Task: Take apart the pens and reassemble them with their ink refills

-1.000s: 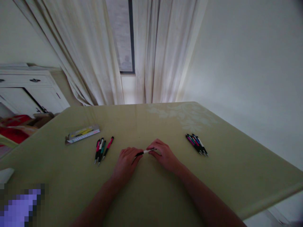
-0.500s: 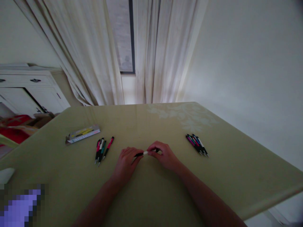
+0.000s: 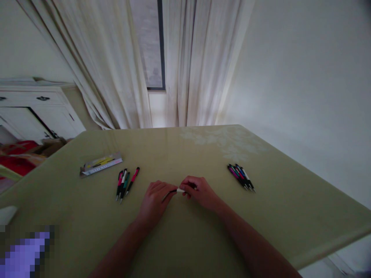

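Between my two hands, above the middle of the table, is a black and white pen (image 3: pixel 181 190). My left hand (image 3: pixel 155 199) pinches its left part, and a dark end shows along the thumb. My right hand (image 3: pixel 199 191) has its fingertips closed round the right part; much of the pen is hidden there. To the left lies a group of pens (image 3: pixel 123 185) with pink, white and green barrels, tips toward me. Another group of pens (image 3: pixel 241 177), purple, blue and white among them, lies close together on the right.
A flat pen box (image 3: pixel 101 165) with yellow print lies at the back left of the green-covered table (image 3: pixel 179 150). A white object (image 3: pixel 8 214) sits at the left edge. Curtains (image 3: pixel 113 69) and a white cabinet (image 3: pixel 37 112) stand behind; a wall (image 3: pixel 304 96) runs along the right.
My right hand has shifted slightly and its fingers have curled differently round the pen. The pen's white part now appears more tilted. My left hand and the pen groups stay put.
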`<action>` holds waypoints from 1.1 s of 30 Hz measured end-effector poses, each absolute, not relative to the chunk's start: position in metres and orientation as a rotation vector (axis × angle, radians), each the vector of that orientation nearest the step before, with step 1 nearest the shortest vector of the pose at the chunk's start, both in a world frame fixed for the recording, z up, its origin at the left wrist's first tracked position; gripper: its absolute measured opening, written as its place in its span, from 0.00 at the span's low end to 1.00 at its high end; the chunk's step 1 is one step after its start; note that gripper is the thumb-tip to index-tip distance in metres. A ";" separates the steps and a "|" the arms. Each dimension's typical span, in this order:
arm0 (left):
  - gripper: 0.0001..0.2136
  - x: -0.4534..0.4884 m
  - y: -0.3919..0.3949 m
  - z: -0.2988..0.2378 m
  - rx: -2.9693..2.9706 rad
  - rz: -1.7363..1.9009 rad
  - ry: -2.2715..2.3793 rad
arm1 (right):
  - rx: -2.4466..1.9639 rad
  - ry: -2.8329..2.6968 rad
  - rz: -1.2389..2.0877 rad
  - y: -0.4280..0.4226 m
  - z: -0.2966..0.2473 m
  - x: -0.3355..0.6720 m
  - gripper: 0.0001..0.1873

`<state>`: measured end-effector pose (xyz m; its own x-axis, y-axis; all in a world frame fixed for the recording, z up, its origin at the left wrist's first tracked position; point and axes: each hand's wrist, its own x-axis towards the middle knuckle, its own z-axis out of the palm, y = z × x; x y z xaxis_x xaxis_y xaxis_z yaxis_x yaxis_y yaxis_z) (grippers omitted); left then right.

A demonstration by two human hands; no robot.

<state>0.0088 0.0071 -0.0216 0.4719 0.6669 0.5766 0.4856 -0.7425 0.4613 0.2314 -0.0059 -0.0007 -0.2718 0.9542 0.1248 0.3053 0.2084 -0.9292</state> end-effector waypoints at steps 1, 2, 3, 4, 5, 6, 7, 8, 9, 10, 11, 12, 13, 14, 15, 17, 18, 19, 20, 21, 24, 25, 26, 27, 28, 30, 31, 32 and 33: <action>0.06 0.009 0.007 -0.021 2.498 1.131 0.995 | -1.196 -1.730 1.076 -0.006 -0.001 0.231 0.14; 0.06 0.009 0.006 -0.021 2.504 1.131 1.000 | -1.201 -1.737 1.065 -0.006 -0.001 0.231 0.14; 0.06 0.009 0.006 -0.021 2.507 1.132 1.010 | -1.201 -1.749 1.045 -0.006 -0.001 0.231 0.14; 0.07 0.008 0.006 -0.021 2.504 1.133 1.024 | -1.198 -1.760 1.018 -0.006 -0.001 0.231 0.14; 0.07 0.008 0.007 -0.021 2.500 1.135 1.039 | -1.195 -1.774 0.988 -0.006 0.000 0.232 0.14; 0.08 0.008 0.007 -0.021 2.494 1.139 1.051 | -1.195 -1.790 0.962 -0.006 0.001 0.232 0.14; 0.09 0.008 0.007 -0.021 2.489 1.143 1.053 | -1.196 -1.809 0.944 -0.007 0.001 0.233 0.14; 0.10 0.008 0.007 -0.020 2.486 1.148 1.042 | -1.201 -1.830 0.932 -0.007 0.002 0.233 0.14; 0.10 0.008 0.007 -0.020 2.487 1.151 1.020 | -1.209 -1.854 0.924 -0.007 0.002 0.233 0.14; 0.11 0.009 0.007 -0.020 2.489 1.150 0.998 | -1.220 -1.878 0.917 -0.007 0.002 0.234 0.16; 0.11 0.009 0.007 -0.019 2.491 1.146 0.981 | -1.237 -1.899 0.907 -0.007 0.003 0.234 0.19; 0.10 0.009 0.006 -0.018 2.490 1.138 0.976 | -1.250 -1.909 0.899 -0.008 0.003 0.234 0.22; 0.10 0.009 0.006 -0.018 2.486 1.132 0.981 | -1.254 -1.904 0.895 -0.008 0.003 0.234 0.22; 0.09 0.010 0.005 -0.017 2.478 1.129 0.995 | -1.250 -1.890 0.895 -0.008 0.003 0.234 0.20; 0.09 0.010 0.005 -0.016 2.467 1.128 1.008 | -1.240 -1.871 0.895 -0.008 0.004 0.233 0.18; 0.09 0.010 0.005 -0.015 2.448 1.131 1.010 | -1.233 -1.859 0.898 -0.008 0.005 0.232 0.16; 0.08 0.009 0.005 -0.015 2.440 1.131 0.999 | -1.249 -1.874 0.897 -0.009 0.005 0.232 0.17; 0.08 0.009 0.005 -0.015 2.433 1.130 0.980 | -1.272 -1.897 0.894 -0.009 0.005 0.231 0.18; 0.08 0.009 0.005 -0.015 2.422 1.125 0.963 | -1.290 -1.922 0.896 -0.010 0.005 0.231 0.19; 0.07 0.009 0.005 -0.016 2.400 1.125 0.959 | -1.301 -1.941 0.896 -0.010 0.005 0.230 0.20; 0.13 0.008 0.006 -0.017 2.251 1.140 1.052 | -1.301 -1.939 0.846 -0.009 0.006 0.230 0.20; 0.14 0.008 0.007 -0.017 2.185 1.143 1.098 | -1.302 -1.922 0.828 -0.009 0.006 0.231 0.20; 0.14 0.007 0.008 -0.016 2.121 1.138 1.136 | -1.306 -1.905 0.812 -0.008 0.006 0.231 0.20; 0.12 0.006 0.009 -0.016 2.067 1.129 1.158 | -1.312 -1.890 0.799 -0.008 0.007 0.231 0.20; 0.11 0.005 0.011 -0.015 2.026 1.120 1.161 | -1.317 -1.881 0.791 -0.008 0.007 0.232 0.20; 0.09 0.004 0.014 -0.014 1.975 1.122 1.133 | -1.329 -1.883 0.787 -0.007 0.007 0.233 0.19; 0.08 0.003 0.015 -0.013 1.950 1.135 1.115 | -1.334 -1.888 0.791 -0.007 0.007 0.233 0.19; 0.08 0.003 0.016 -0.013 1.917 1.153 1.101 | -1.336 -1.892 0.794 -0.008 0.007 0.233 0.19; 0.10 0.002 0.017 -0.013 1.872 1.166 1.095 | -1.337 -1.892 0.793 -0.008 0.007 0.233 0.19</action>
